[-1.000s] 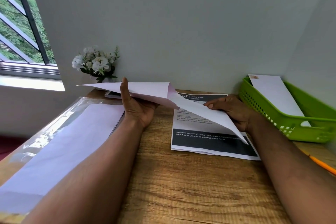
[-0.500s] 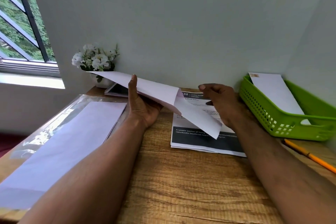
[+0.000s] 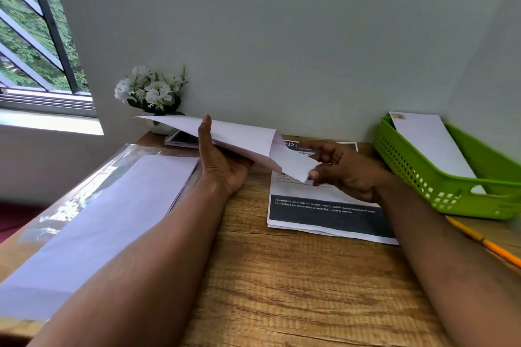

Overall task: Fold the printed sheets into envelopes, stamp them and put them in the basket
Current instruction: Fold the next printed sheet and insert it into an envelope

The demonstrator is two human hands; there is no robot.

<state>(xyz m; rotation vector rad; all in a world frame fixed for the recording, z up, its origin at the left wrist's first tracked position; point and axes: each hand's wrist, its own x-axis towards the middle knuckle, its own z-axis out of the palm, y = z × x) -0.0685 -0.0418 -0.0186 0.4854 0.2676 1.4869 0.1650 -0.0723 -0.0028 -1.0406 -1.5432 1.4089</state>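
Observation:
My left hand [image 3: 218, 162] holds a white envelope [image 3: 239, 136] in the air above the desk, thumb up along its near side. A folded white sheet [image 3: 293, 162] sticks out of the envelope's right end. My right hand [image 3: 345, 170] pinches the sheet's lower right corner. Beneath my hands a stack of printed sheets [image 3: 327, 214] with dark bands lies on the wooden desk [image 3: 282, 290]. A green basket [image 3: 439, 180] stands at the right and holds one stamped envelope [image 3: 431, 144].
A clear plastic packet of white envelopes [image 3: 98, 220] lies along the desk's left side. A pot of white flowers [image 3: 149, 93] and a spiral notebook [image 3: 183, 138] sit at the back by the wall. A yellow pencil [image 3: 485, 242] lies at the right edge.
My right hand has pushed the folded sheet further into the envelope, so less of it shows. My left hand tilted the envelope slightly and moved it right.

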